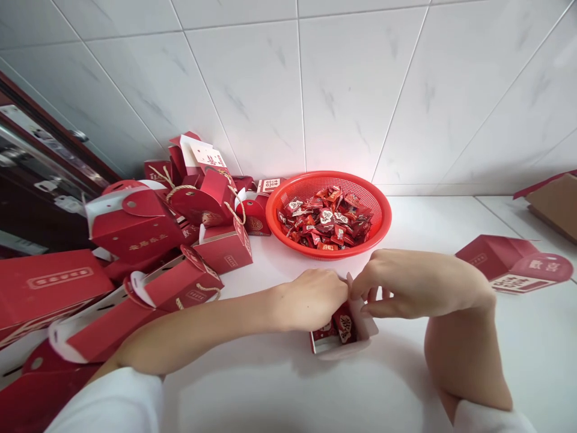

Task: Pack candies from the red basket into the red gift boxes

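A small red candy box (318, 349) with a white inside stands open on the white surface in front of me. Wrapped red candies (345, 328) lie inside it. My left hand (315, 299) curls over the box's far left side, its fingertips mostly hidden behind the knuckles. At the far right edge, my right hand (399, 285) pinches the raised white flap, thumb and fingers bent together. Both hands meet near the top of this flap. Just beyond them is a red plastic basket (329, 253) filled with similar wrapped candies.
Many red boxes (148, 219) with rope handles are piled along the left, some open. Another red box (496, 255) lies at the right, near a brown cardboard piece (556, 201) at the edge. A tiled wall (342, 90) rises behind; a dark cabinet (36, 198) borders the left.
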Demonstrator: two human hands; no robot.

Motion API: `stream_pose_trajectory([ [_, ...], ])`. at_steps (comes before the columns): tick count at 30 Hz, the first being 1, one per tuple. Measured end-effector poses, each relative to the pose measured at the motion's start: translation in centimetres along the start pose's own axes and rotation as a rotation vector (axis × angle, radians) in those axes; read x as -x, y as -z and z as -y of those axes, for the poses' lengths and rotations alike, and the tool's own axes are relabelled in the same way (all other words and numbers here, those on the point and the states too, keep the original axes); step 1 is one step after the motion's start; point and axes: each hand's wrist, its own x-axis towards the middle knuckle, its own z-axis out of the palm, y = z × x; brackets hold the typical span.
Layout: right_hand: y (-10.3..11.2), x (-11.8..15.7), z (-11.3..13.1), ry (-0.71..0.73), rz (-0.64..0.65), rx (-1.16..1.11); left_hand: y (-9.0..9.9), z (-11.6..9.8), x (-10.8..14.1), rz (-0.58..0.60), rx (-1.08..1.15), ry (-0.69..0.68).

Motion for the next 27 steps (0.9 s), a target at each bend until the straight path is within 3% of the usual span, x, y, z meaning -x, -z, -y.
stream_pose_trajectory([
  [6, -0.1, 0.1, 0.0, 0.017, -0.026, 0.013, 1.1, 0.4, 0.9, 0.066, 0.002, -0.007],
  [12, -0.2, 0.1, 0.2, 0.057, 0.007, -0.014, 1.5, -0.2, 0.4, 0.249, -0.111, -0.177],
  [18, -0.3, 0.3, 0.0, 0.054, 0.003, -0.036, 1.7, -0.8, -0.8, 0.370, -0.104, -0.045],
  [23, -0.3, 0.3, 0.0, 0.055, 0.005, -0.016, 1.6, -0.6, -0.2, 0.346, -0.131, 0.053],
  [27, -0.3, 0.4, 0.1, 0.055, -0.020, 0.004, 2.1, 0.2, 2.0, 0.219, -0.106, -0.007],
])
